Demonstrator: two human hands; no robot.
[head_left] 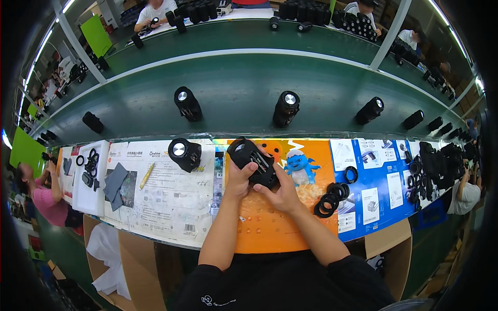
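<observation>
A black cylindrical speaker [258, 165] lies tilted between my two hands over the orange part of the table. My left hand [239, 180] wraps its left side, thumb on top. My right hand [282, 191] grips its right side and lower end, fingers partly hidden behind it. To the left stands another black speaker [185, 155] with a silver round end. Several black rings [327, 203] lie in a loose pile right of my right hand, with a single black ring [351, 174] just beyond them.
Beyond the table, a green conveyor belt [233, 93] carries several spaced black speakers [286, 109]. At left are a white tray [82, 189] of black parts, grey cloths [117, 182] and a yellow pen [147, 176]. Open cardboard boxes [140, 259] stand below. Other people work around.
</observation>
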